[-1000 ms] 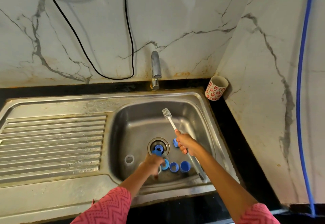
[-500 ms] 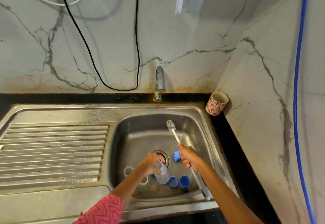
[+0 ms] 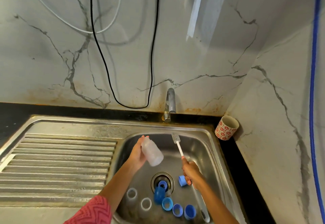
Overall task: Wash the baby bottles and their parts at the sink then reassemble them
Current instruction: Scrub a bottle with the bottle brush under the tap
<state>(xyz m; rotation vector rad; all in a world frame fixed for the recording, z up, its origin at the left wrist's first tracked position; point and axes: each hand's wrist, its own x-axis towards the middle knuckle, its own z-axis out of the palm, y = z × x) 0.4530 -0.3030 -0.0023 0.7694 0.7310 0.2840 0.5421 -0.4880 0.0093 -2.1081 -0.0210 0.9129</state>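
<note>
Setting: I look down at a steel sink (image 3: 213, 146) set in a black counter, with marble walls behind and a tap (image 3: 170, 104) at the back.
Left hand (image 3: 139, 153): fingers curled round a clear bottle (image 3: 152, 151), which I hold tilted above the basin.
Right hand (image 3: 190, 172): closed round the white handle of a brush (image 3: 177, 143), bristles up, just right of the bottle.
Basin floor: blue caps and rings (image 3: 176, 208) near the drain (image 3: 162, 182); two clear bottles (image 3: 139, 199) on their sides.
Corner: a patterned cup (image 3: 226, 128) on the counter.
</note>
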